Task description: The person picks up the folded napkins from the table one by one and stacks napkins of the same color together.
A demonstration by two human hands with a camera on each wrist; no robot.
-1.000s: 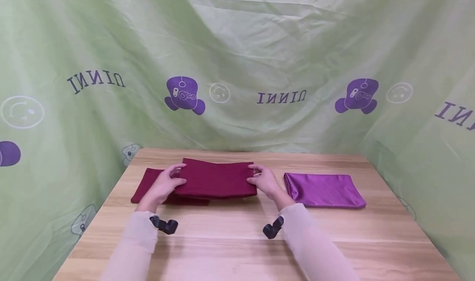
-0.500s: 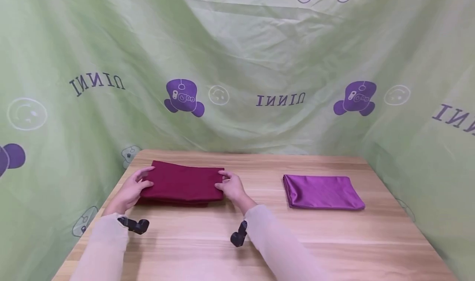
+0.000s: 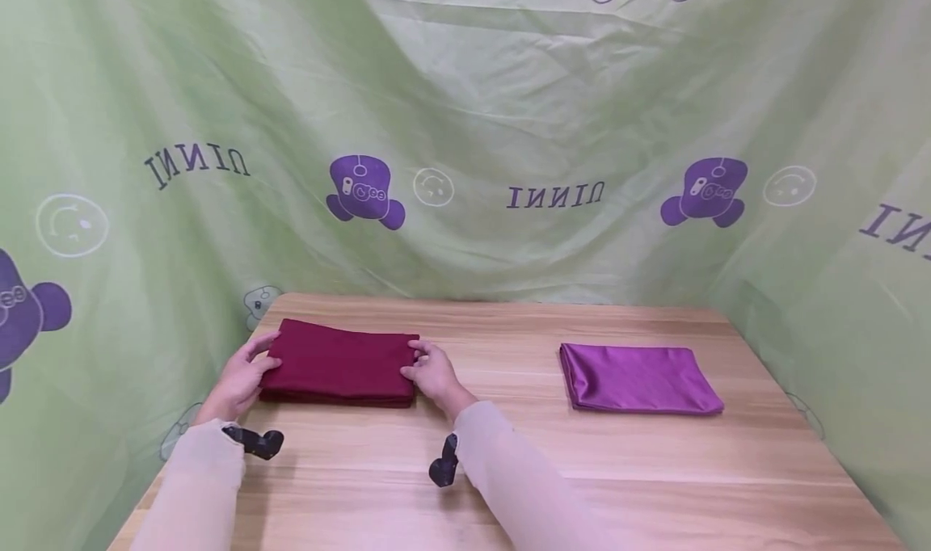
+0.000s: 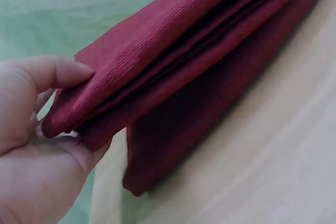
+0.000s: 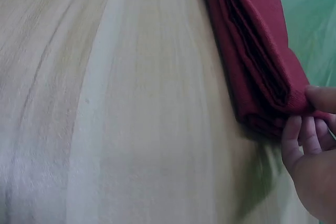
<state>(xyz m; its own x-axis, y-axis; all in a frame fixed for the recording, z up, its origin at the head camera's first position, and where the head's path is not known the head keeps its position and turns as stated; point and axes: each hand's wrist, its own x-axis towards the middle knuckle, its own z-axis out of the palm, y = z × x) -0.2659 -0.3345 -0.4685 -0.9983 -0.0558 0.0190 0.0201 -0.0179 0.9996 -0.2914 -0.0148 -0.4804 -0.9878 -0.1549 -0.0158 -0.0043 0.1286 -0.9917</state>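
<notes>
A folded dark red cloth (image 3: 342, 361) lies over another folded dark red cloth (image 4: 184, 140) at the left of the table. My left hand (image 3: 238, 380) pinches the upper cloth's left end between thumb and fingers. At its right end, my right hand (image 3: 436, 377) grips the same cloth, thumb on one face and fingers curled at the other. The left wrist view shows the upper cloth's left end raised off the lower one, with its layers fanned at the edge. Seen from the right wrist, the two cloths sit close together.
A shiny purple cloth (image 3: 640, 380), folded flat, lies at the right of the wooden table (image 3: 494, 446). Green printed curtains (image 3: 473, 115) hang behind the table and along both sides.
Both hands have carried the upper dark red cloth left and lowered it over the other, which is now nearly covered in the head view. The purple cloth has stayed put.
</notes>
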